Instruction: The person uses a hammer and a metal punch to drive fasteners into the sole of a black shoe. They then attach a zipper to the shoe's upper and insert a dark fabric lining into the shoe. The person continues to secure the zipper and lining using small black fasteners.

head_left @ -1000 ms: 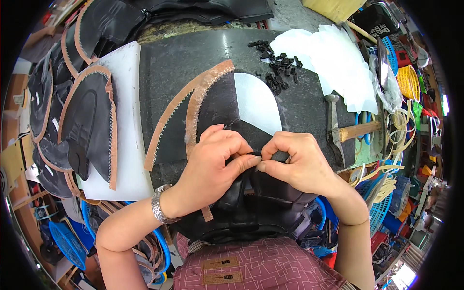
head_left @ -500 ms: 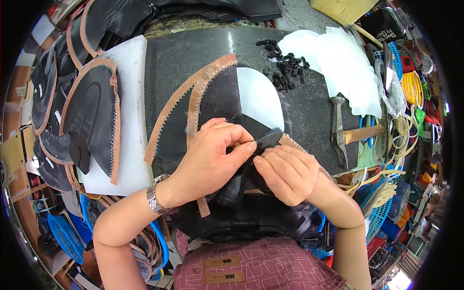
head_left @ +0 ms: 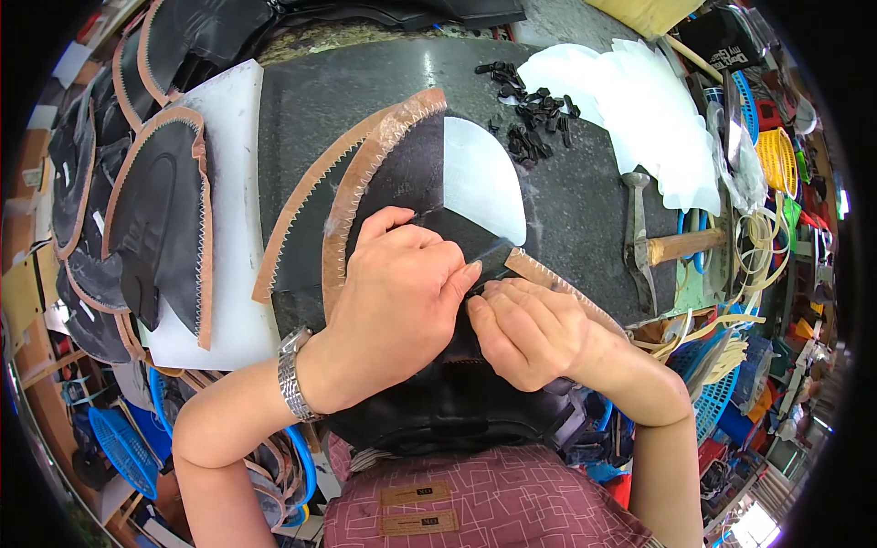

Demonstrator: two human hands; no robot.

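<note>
A black leather piece [head_left: 402, 173] lies before me, its curved edge trimmed with a brown strip [head_left: 306, 187] sewn in white zigzag stitches. A white fan-shaped patch [head_left: 484, 173] covers part of it. My left hand [head_left: 397, 292], with a metal watch [head_left: 294, 374] at the wrist, rests over the leather, thumb and forefinger closed on its near part. Close beside it, my right hand [head_left: 530, 329] curls its fingers around the same black leather. Whatever lies between the fingertips is hidden. More black leather [head_left: 438, 406] hangs down over my lap.
Small black pieces [head_left: 539, 123] lie scattered at the far side, near a stack of white sheets [head_left: 649, 119]. A hammer [head_left: 676, 245] rests on the right. On the left, a white board [head_left: 233, 210] carries another trimmed black piece [head_left: 164, 219]. Blue baskets [head_left: 123, 447] stand below.
My left hand has rolled over so its back faces up more, its thumb staying near my right hand. The leather under my hands has shifted slightly, showing more black below the white patch.
</note>
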